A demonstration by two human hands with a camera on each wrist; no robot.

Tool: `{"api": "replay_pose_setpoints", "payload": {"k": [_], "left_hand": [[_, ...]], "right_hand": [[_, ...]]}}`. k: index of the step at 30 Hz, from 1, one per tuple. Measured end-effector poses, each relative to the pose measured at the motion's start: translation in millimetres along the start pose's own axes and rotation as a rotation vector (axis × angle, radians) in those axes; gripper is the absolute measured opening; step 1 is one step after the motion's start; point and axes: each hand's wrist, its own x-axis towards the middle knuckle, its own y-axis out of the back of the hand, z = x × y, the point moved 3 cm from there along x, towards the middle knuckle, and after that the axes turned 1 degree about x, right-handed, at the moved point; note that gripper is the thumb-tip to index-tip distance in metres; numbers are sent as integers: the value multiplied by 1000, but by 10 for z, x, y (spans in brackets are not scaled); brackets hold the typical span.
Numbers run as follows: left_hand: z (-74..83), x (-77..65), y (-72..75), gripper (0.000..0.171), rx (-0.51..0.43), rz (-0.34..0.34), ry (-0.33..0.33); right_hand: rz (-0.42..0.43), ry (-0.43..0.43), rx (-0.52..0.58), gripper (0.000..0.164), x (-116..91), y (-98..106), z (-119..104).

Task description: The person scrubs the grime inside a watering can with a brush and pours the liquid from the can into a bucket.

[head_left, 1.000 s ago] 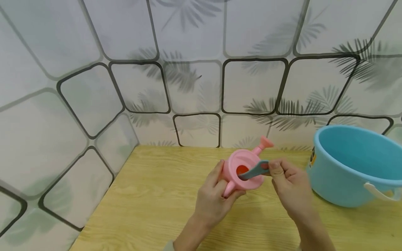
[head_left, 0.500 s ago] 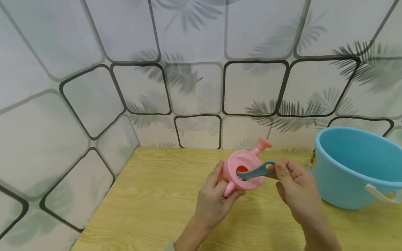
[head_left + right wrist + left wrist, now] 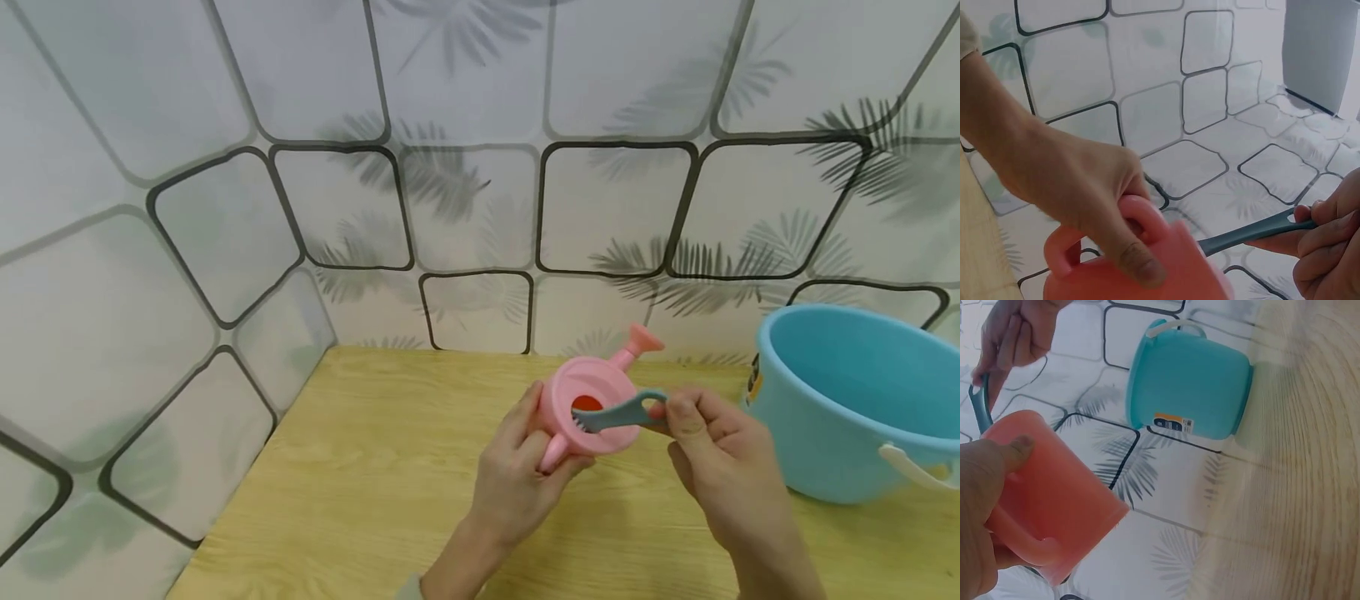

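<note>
Brush [image 3: 624, 413] across watering can [image 3: 558, 403] rim; bucket [image 3: 832, 442] apart

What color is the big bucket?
The bucket is light blue, seen best in the head view.

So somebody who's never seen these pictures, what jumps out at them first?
Likely the pink watering can, held in the left grip near the middle of the head view. Next, the blue-gray brush, pinched by the right grip, its bristles at the can's opening. Then the big blue bucket, on the table at far right.
</note>
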Motion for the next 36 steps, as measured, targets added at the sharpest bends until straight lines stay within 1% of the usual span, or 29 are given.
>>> {"api": "replay_pose_setpoints", "payload": {"k": [2, 5, 7, 9, 11, 14, 15, 19, 20, 22, 25, 26, 27, 29, 33, 34, 36], "left_hand": [[4, 9, 3, 40, -8, -4, 8], [1, 13, 8, 39, -18, -3, 32], [-3, 13, 10, 39, -22, 1, 39], [-8, 17, 5, 39, -21, 4, 36], [-12, 19, 0, 38, -18, 3, 26], [-15, 23, -9, 40, -13, -5, 21], [-16, 23, -9, 40, -15, -9, 21], [-16, 17, 3, 41, -22, -3, 22], [-17, 13, 7, 40, -24, 1, 23], [-20, 3, 12, 38, -17, 6, 26], [-12, -13, -6, 41, -10, -1, 13], [-5, -18, -17, 42, -10, -5, 7], [1, -23, -28, 43, -9, -10, 2], [13, -29, -51, 41, -12, -15, -8], [17, -29, -53, 39, -13, -1, 6], [15, -26, -48, 39, -10, 4, 9], [9, -18, -33, 40, -2, 3, 11]], "right_hand": [[-31, -14, -14, 23, 17, -50, 20], [-88, -50, -74, 24, 65, -153, 85], [-106, -78, -79, 25, 75, -173, 112], [-69, -68, -86, 24, 72, -136, 102], [-23, -52, -53, 24, 56, -74, 74], [19, -21, -34, 24, 53, -24, 38], [8, -25, -24, 24, 55, -32, 39], [-83, -57, -16, 24, 84, -133, 76], [-87, -69, -18, 24, 84, -146, 82], [-60, -68, -15, 25, 76, -136, 73], [37, -36, 17, 25, 46, -58, 42], [62, -24, 19, 25, 38, -33, 37], [70, -13, 29, 25, 35, -22, 38], [54, -27, 32, 25, 36, -37, 62], [-6, -77, -63, 23, 45, -140, 116], [-8, -92, -78, 23, 43, -153, 118], [26, -76, -73, 24, 34, -147, 96]]}}
